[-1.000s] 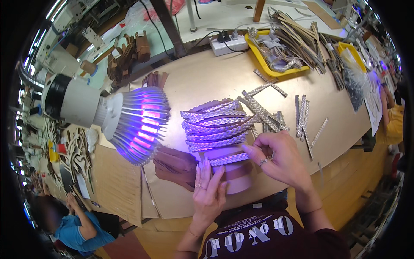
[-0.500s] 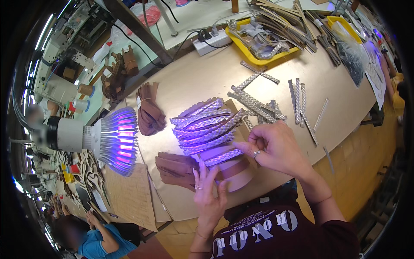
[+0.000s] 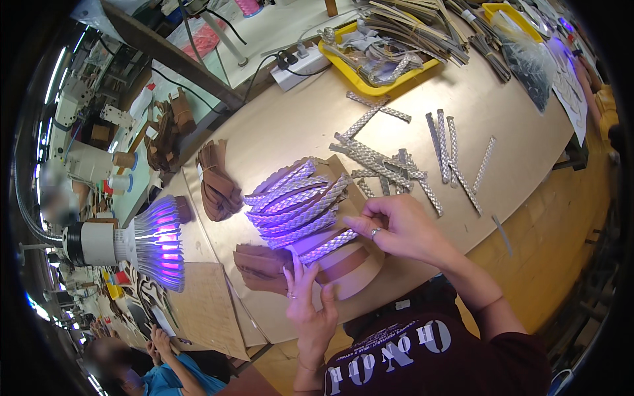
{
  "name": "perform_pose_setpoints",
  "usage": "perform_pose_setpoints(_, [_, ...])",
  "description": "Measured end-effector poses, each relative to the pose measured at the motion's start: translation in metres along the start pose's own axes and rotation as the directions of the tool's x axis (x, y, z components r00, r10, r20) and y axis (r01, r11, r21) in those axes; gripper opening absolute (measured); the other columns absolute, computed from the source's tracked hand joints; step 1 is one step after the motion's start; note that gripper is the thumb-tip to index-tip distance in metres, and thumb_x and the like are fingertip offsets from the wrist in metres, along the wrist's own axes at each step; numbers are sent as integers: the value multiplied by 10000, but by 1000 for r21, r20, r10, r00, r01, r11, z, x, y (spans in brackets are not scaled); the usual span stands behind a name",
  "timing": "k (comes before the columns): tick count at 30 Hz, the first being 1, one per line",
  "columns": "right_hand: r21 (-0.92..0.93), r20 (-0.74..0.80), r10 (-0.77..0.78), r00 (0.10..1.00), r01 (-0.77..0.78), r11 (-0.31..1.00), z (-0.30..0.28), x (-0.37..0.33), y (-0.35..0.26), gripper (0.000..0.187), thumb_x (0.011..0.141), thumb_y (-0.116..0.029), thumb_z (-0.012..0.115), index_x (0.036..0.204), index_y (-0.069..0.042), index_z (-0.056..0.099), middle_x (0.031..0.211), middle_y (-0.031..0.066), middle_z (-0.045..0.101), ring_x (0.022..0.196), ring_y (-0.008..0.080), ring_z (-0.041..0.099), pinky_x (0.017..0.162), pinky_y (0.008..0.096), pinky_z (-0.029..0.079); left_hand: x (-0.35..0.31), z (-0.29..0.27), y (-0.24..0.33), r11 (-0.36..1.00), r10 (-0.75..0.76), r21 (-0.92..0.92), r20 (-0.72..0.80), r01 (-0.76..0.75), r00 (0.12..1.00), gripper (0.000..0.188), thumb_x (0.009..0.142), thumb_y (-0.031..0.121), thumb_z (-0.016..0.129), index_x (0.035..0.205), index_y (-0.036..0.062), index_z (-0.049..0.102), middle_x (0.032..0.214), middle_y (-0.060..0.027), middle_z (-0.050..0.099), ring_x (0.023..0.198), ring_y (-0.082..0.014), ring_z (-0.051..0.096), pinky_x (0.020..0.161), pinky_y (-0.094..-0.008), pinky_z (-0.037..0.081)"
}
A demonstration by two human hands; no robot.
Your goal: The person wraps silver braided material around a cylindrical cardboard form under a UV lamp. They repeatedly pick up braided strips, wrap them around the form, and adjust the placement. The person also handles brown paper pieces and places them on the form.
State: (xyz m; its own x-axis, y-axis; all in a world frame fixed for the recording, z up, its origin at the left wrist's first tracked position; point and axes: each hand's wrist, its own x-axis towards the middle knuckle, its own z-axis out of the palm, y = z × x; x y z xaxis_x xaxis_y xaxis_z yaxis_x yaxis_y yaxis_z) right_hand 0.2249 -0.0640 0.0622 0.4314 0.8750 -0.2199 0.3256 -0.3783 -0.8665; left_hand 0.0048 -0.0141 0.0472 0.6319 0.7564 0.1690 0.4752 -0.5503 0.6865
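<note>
A short braided strip (image 3: 329, 246), whitish under the violet light, lies slantwise across a tan rounded board (image 3: 360, 282) in front of me. A flat brown strip (image 3: 343, 270) runs alongside it on the board. My right hand (image 3: 399, 228) pinches the braided strip's right end between thumb and forefinger. At the strip's left end, the fingertips of my left hand (image 3: 310, 310) rest with fingers stretched and thumb apart. Just beyond, a heap of braided straps (image 3: 297, 210) lies piled across the board.
A lamp (image 3: 155, 243) glows violet at the left. Brown strip bundles (image 3: 218, 181) and folded brown pieces (image 3: 264, 267) lie nearby. Loose braided pieces (image 3: 380, 158) spread ahead, before a yellow tray (image 3: 366, 82) and a power strip (image 3: 300, 68). Another person (image 3: 175, 369) sits at lower left.
The whole view has shifted, with the table's far items sliding up and left and the lamp lower. Both hands stay at the strip's two ends, with little visible movement against the board.
</note>
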Motion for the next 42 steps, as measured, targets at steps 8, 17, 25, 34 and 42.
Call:
perform_pose_setpoints(8, [12, 8, -27, 1000, 27, 1000, 7, 5, 8, 411, 873, -380, 677, 696, -10, 640, 521, 94, 514, 475, 182, 489, 492, 346, 373, 6, -7, 6, 989, 55, 133, 95, -68, 994, 402, 889, 59, 611, 1285, 45, 547, 1344, -298, 491, 1294, -440, 442, 1092, -576, 311])
perform_pose_setpoints(17, [-59, -62, -122, 991, 119, 991, -3, 3, -4, 403, 874, -368, 660, 646, -38, 626, 534, 123, 570, 518, 312, 584, 537, 417, 445, 8, -12, 7, 959, 94, 249, 182, -139, 979, 446, 890, 80, 615, 1329, 85, 541, 1373, -300, 453, 1290, -471, 418, 1090, -576, 319])
perform_pose_setpoints(25, [-109, -2, -123, 992, 122, 986, -19, -1, -25, 328, 874, -345, 649, 706, -64, 653, 602, 109, 623, 594, 309, 618, 651, 429, 438, 12, -16, 9, 956, 85, 255, 232, -145, 969, 452, 891, 83, 614, 1332, 50, 519, 1349, -314, 464, 1282, -496, 405, 1087, -566, 324])
perform_pose_setpoints(34, [-113, -6, -148, 989, 146, 983, -18, -3, -27, 305, 864, -358, 661, 717, -91, 652, 635, 80, 631, 618, 276, 616, 682, 409, 404, 16, -17, 19, 973, 42, 210, 239, -93, 970, 437, 913, 103, 599, 1336, 43, 507, 1315, -302, 501, 1282, -497, 406, 1091, -573, 301])
perform_pose_setpoints(42, [98, -41, -69, 997, 73, 992, 0, 3, 9, 378, 854, -378, 709, 705, -41, 629, 541, 70, 549, 481, 188, 510, 479, 340, 392, 16, -17, 23, 977, 11, 204, 241, -61, 970, 444, 916, 97, 591, 1348, 48, 498, 1332, -313, 479, 1297, -500, 384, 1104, -575, 273])
